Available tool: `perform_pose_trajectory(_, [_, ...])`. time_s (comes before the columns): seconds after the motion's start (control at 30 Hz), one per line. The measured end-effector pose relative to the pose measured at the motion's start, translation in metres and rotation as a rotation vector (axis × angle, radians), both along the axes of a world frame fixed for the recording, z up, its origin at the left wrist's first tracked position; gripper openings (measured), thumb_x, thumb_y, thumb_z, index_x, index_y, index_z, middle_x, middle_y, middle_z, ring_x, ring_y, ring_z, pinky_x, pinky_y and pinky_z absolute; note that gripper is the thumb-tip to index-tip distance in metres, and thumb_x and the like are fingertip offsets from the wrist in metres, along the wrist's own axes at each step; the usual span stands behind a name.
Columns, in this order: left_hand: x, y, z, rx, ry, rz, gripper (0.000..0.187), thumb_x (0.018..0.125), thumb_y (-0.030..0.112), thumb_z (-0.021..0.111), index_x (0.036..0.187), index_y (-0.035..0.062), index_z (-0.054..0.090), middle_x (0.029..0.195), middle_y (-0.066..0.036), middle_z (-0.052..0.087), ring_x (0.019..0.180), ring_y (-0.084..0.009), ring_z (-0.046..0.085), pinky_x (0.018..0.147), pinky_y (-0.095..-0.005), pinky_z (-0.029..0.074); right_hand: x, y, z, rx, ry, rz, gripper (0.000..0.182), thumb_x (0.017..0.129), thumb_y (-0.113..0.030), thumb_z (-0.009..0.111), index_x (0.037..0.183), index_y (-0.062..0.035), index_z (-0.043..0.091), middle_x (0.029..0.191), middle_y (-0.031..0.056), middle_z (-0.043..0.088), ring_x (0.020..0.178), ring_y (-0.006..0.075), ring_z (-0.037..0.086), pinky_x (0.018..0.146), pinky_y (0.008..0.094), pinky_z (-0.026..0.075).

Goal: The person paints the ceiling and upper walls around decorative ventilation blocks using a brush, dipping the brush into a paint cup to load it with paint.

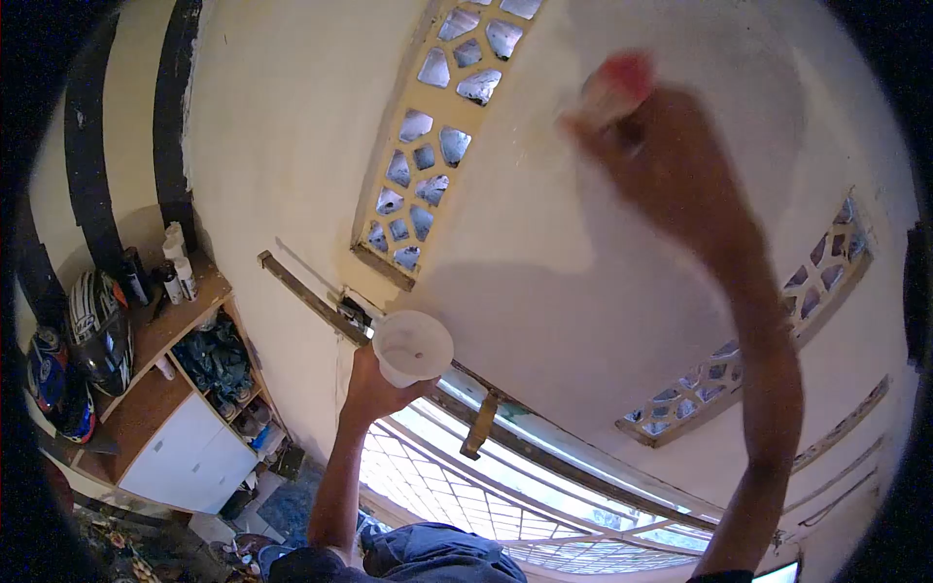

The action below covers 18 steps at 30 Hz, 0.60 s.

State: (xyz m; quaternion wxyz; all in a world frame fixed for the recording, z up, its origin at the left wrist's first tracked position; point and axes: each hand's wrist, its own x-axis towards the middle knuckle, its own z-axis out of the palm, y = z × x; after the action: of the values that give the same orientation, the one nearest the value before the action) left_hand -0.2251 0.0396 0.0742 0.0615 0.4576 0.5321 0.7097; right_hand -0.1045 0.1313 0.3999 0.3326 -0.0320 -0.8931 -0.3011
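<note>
My left hand (375, 389) is wrapped round a white plastic tub (413, 347) from below. The tub's open mouth faces me, with a small dark spot on its inside. Raised high at the upper right, my right hand (671, 160) is closed on a small red and whitish thing (619, 85). Motion smears it, so I cannot tell its kind. Close behind that hand is the cream wall (544, 185), where the arm casts a broad shadow.
Patterned vent blocks (413, 165) pierce the wall, with more at right (680, 394). A curtain rail (564, 466) runs above a bright grilled window (466, 486). At left, helmets (100, 330) and bottles (175, 267) stand on a wooden cabinet (146, 413).
</note>
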Motion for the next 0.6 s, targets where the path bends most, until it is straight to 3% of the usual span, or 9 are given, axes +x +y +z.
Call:
perform_pose_trajectory(0.13, [0.0, 0.001, 0.0, -0.01, -0.059, -0.038, 0.053, 0.058, 0.02, 0.081, 0.101, 0.0008, 0.057, 0.09, -0.012, 0.065, 0.084, -0.0218, 0.064, 0.075, -0.0345, 0.052, 0.001, -0.032, 0.066, 0.226, 0.178, 0.028, 0.016, 0.082, -0.015, 0.057, 0.077, -0.0007, 0.052, 0.059, 0.0096, 0.049, 0.052, 0.0196, 0.051, 0.051, 0.0341, 0.042])
perform_pose_trajectory(0.2, [-0.001, 0.003, -0.002, 0.025, -0.039, -0.033, 0.053, 0.058, 0.02, 0.081, 0.102, 0.0009, 0.057, 0.091, -0.011, 0.065, 0.085, -0.0218, 0.064, 0.075, -0.0346, 0.052, -0.005, -0.052, 0.053, 0.228, 0.237, 0.029, 0.016, 0.083, -0.015, 0.057, 0.076, -0.0007, 0.052, 0.061, 0.0102, 0.05, 0.052, 0.0211, 0.051, 0.051, 0.0347, 0.043])
perform_pose_trajectory(0.27, [-0.002, 0.002, -0.001, -0.007, -0.026, -0.049, 0.055, 0.057, 0.02, 0.081, 0.103, 0.0014, 0.056, 0.093, -0.011, 0.065, 0.087, -0.0218, 0.063, 0.076, -0.0345, 0.051, -0.01, -0.017, 0.058, 0.4, 0.271, 0.376, 0.027, 0.083, -0.027, 0.062, 0.073, -0.003, 0.057, 0.063, 0.0096, 0.06, 0.057, 0.0168, 0.059, 0.052, 0.0302, 0.044])
perform_pose_trajectory(0.3, [-0.003, 0.002, 0.0, 0.003, -0.018, -0.049, 0.055, 0.057, 0.02, 0.081, 0.103, 0.0014, 0.056, 0.093, -0.011, 0.065, 0.087, -0.0218, 0.063, 0.076, -0.0345, 0.051, -0.015, -0.023, 0.038, 0.11, 0.268, 0.358, 0.03, 0.082, -0.029, 0.057, 0.069, -0.0026, 0.059, 0.059, 0.0136, 0.058, 0.053, 0.0282, 0.058, 0.052, 0.0396, 0.046])
perform_pose_trajectory(0.4, [-0.002, 0.002, -0.003, -0.005, -0.051, -0.078, 0.056, 0.058, 0.02, 0.081, 0.104, 0.0015, 0.055, 0.095, -0.011, 0.064, 0.088, -0.0215, 0.063, 0.077, -0.0345, 0.051, -0.025, -0.022, -0.018, -0.617, -0.137, 0.141, 0.043, 0.08, -0.036, 0.059, 0.058, 0.0003, 0.052, 0.053, 0.0142, 0.056, 0.048, 0.0266, 0.057, 0.049, 0.0402, 0.044])
perform_pose_trajectory(0.43, [-0.001, 0.002, -0.004, 0.013, -0.06, -0.087, 0.055, 0.058, 0.021, 0.081, 0.103, 0.0015, 0.056, 0.094, -0.011, 0.064, 0.088, -0.0216, 0.063, 0.077, -0.0344, 0.051, -0.029, -0.019, -0.035, -0.469, -0.242, 0.242, 0.04, 0.08, -0.035, 0.059, 0.06, 0.0001, 0.054, 0.055, 0.0148, 0.056, 0.051, 0.0306, 0.056, 0.053, 0.0418, 0.045])
perform_pose_trajectory(0.47, [-0.002, 0.003, -0.004, 0.033, -0.069, -0.092, 0.054, 0.058, 0.021, 0.081, 0.102, 0.0015, 0.056, 0.093, -0.012, 0.065, 0.088, -0.0217, 0.063, 0.078, -0.0343, 0.051, -0.03, -0.024, -0.04, -0.611, -0.445, 0.051, 0.035, 0.078, -0.03, 0.066, 0.066, 0.0008, 0.055, 0.054, 0.011, 0.055, 0.049, 0.0175, 0.055, 0.049, 0.0342, 0.043])
perform_pose_trajectory(0.5, [-0.003, 0.003, -0.003, 0.052, -0.077, -0.095, 0.053, 0.058, 0.022, 0.08, 0.101, 0.0014, 0.057, 0.093, -0.012, 0.065, 0.088, -0.0219, 0.063, 0.078, -0.0342, 0.051, -0.034, -0.016, -0.046, -0.598, -0.44, 0.058, 0.035, 0.078, -0.03, 0.066, 0.066, 0.0008, 0.055, 0.054, 0.011, 0.055, 0.049, 0.0175, 0.055, 0.049, 0.0342, 0.043])
perform_pose_trajectory(0.6, [-0.001, -0.001, 0.0, 0.012, -0.049, -0.049, 0.052, 0.057, 0.023, 0.081, 0.099, 0.0016, 0.058, 0.091, -0.012, 0.065, 0.086, -0.0231, 0.064, 0.077, -0.0344, 0.051, -0.048, 0.015, -0.054, -0.296, -0.332, 0.179, 0.038, 0.079, -0.029, 0.064, 0.059, 0.0013, 0.053, 0.051, 0.017, 0.053, 0.052, 0.0302, 0.058, 0.052, 0.0398, 0.044])
